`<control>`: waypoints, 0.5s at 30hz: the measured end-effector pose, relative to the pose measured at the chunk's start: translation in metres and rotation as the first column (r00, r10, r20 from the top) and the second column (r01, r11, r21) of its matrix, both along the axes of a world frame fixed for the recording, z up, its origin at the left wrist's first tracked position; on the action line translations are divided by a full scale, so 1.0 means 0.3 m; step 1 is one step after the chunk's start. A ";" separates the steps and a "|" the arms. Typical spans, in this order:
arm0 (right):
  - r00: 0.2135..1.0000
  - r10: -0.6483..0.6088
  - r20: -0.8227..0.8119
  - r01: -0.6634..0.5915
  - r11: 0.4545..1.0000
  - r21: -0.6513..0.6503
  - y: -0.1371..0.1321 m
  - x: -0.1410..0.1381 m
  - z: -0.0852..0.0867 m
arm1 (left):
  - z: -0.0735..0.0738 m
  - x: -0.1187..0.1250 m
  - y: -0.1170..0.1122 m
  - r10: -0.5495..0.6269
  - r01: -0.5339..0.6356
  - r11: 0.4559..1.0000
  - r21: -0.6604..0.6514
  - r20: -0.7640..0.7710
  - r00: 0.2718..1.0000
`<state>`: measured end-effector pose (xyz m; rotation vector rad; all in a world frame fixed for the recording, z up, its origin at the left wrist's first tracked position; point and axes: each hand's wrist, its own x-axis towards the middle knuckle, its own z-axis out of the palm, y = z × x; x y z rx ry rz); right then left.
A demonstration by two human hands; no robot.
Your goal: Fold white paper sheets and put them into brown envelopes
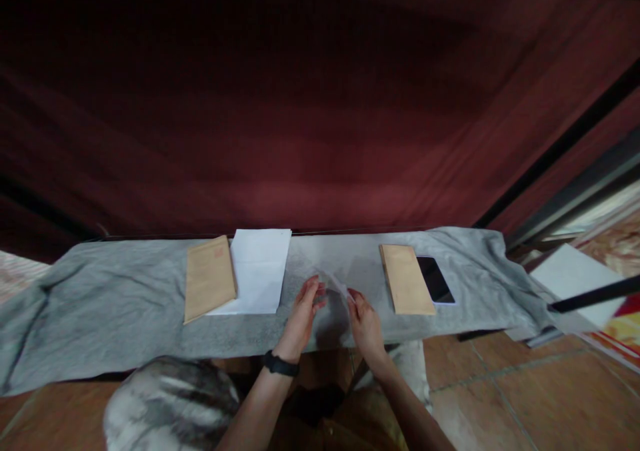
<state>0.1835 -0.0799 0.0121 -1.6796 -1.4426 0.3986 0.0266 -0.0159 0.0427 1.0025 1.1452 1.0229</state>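
My left hand (303,312) and my right hand (365,319) are raised just above the grey cloth (100,298) near its front edge. Between them they hold a thin, pale, blurred sheet of paper (336,280); the fingers of both hands pinch its edges. A black watch sits on my left wrist. To the left lie a brown envelope (209,276) and a stack of white paper (260,270). To the right lie a second brown envelope (406,278) and a dark phone (435,279).
The cloth covers a long narrow table in front of a dark red curtain (300,118). A white board (575,279) and a dark bar stand at the far right over a tiled floor (525,391).
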 end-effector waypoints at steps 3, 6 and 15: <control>0.912 -0.035 -0.408 0.028 0.999 -0.023 0.046 -0.004 -0.012 | -0.025 -0.011 0.003 0.018 -0.020 1.000 -0.015 -0.089 0.996; 0.828 -0.042 -0.559 0.035 0.999 -0.023 0.069 -0.008 -0.056 | -0.077 -0.021 0.011 -0.052 0.051 0.999 -0.011 -0.175 0.983; 0.978 -0.131 -0.165 0.124 0.991 -0.047 0.038 0.065 -0.110 | -0.173 -0.034 0.044 -0.010 0.095 0.978 0.186 -0.412 0.911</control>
